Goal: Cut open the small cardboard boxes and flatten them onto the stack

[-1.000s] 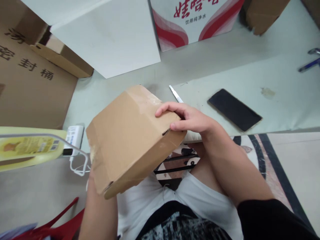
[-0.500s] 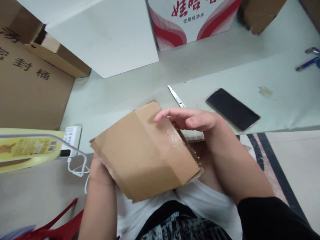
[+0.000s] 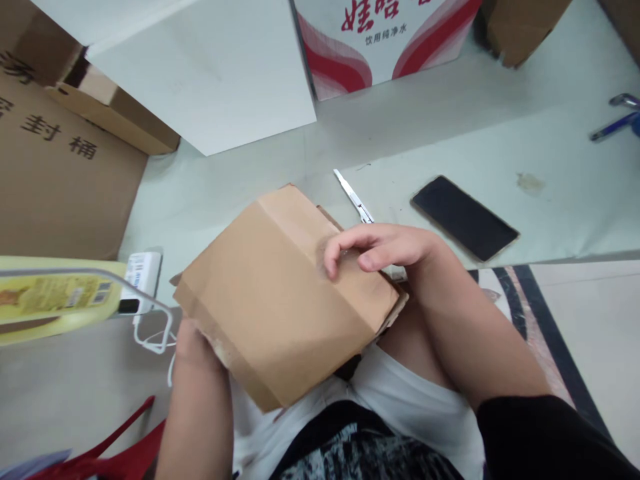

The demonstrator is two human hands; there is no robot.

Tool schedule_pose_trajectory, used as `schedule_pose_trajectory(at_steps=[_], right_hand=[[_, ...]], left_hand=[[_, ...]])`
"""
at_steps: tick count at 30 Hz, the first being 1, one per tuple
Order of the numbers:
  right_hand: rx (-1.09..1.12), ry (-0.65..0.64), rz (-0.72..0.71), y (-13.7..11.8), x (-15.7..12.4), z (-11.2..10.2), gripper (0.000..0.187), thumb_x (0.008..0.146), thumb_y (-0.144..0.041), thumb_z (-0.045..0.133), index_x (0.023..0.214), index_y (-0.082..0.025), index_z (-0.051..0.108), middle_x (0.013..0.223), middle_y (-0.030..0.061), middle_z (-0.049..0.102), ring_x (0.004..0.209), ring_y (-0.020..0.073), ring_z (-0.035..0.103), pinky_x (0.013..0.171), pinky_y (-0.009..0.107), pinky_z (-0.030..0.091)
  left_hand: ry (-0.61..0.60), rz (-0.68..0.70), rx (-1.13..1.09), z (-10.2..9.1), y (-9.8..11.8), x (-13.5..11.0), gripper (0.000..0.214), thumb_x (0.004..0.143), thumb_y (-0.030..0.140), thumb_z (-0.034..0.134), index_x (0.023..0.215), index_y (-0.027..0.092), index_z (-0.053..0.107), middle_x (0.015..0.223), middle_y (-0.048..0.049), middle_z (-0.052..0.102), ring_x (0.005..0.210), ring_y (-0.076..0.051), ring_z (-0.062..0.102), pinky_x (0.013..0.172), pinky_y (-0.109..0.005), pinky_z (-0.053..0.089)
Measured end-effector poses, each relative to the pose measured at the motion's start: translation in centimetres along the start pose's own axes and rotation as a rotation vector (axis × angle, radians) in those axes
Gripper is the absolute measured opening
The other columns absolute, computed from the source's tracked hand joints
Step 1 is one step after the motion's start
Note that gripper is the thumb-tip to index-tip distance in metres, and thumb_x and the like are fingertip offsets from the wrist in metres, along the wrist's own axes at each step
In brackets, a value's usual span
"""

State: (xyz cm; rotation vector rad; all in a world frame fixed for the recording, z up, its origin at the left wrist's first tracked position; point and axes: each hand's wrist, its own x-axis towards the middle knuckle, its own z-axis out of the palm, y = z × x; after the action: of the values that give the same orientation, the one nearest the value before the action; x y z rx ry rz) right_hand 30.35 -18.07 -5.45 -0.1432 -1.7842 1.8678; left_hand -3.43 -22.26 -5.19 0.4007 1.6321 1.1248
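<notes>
A brown cardboard box (image 3: 270,287), seemingly flattened, is held tilted above my lap, with worn edges and creased flaps along its sides. My left hand (image 3: 194,343) supports it from underneath at the left edge; its fingers are hidden behind the cardboard. On the upper right flap, my right hand (image 3: 375,248) rests with bent fingers touching the surface by a patch of clear tape. The thumb stands apart, and nothing shows in its grasp. Just beyond this hand lies a slim silver utility knife (image 3: 353,196) on the table.
A dark phone (image 3: 465,217) lies right of the knife on the pale green table (image 3: 565,220). White box (image 3: 210,73), red-and-white carton (image 3: 385,47) and large brown carton (image 3: 60,180) stand behind. A white adapter with cable (image 3: 143,280) and yellow bottle (image 3: 55,297) are at left.
The cardboard has shifted slightly left and turned flatter toward me. My right hand has come down onto its flap, and its stretched fingers have curled.
</notes>
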Motion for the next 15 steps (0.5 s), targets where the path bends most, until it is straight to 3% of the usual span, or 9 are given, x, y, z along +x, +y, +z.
schedule_pose_trajectory(at_steps=[3,6,11,15], right_hand=[[-0.059,0.151,0.007,0.3,0.0,0.0,0.050,0.091,-0.066,0.064,0.097,-0.017,0.068,0.103,0.0056,0.067,0.094,0.0146,0.060,0.096,0.029,0.046],[-0.154,0.233,0.032,0.5,0.1,-0.2,0.050,0.092,-0.067,0.062,0.094,-0.017,0.069,0.100,0.0052,0.068,0.092,0.0147,0.059,0.097,0.030,0.044],[-0.159,0.185,0.027,0.6,0.1,-0.4,0.051,0.096,-0.063,0.058,0.092,-0.015,0.071,0.097,0.0043,0.071,0.088,0.0121,0.059,0.093,0.027,0.045],[-0.035,0.047,0.057,0.6,0.1,-0.2,0.050,0.096,-0.061,0.062,0.090,-0.013,0.074,0.092,0.0049,0.073,0.083,0.0103,0.062,0.086,0.024,0.048]], left_hand=[[0.061,-0.063,-0.048,1.4,0.1,-1.2,0.025,0.091,0.044,0.064,0.093,0.020,0.069,0.071,0.0018,0.075,0.056,-0.015,0.069,0.051,-0.024,0.057],[0.084,-0.144,-0.057,2.7,0.2,-2.4,0.034,0.084,0.051,0.069,0.099,0.021,0.071,0.077,0.0007,0.077,0.057,-0.018,0.071,0.054,-0.029,0.059],[0.117,-0.164,-0.050,2.8,0.3,-2.8,0.037,0.077,0.049,0.076,0.102,0.022,0.072,0.075,0.0026,0.077,0.051,-0.019,0.069,0.049,-0.030,0.057],[0.127,-0.136,-0.074,2.4,0.2,-2.2,0.021,0.085,0.039,0.069,0.096,0.021,0.070,0.073,0.0019,0.075,0.051,-0.015,0.067,0.046,-0.024,0.053]])
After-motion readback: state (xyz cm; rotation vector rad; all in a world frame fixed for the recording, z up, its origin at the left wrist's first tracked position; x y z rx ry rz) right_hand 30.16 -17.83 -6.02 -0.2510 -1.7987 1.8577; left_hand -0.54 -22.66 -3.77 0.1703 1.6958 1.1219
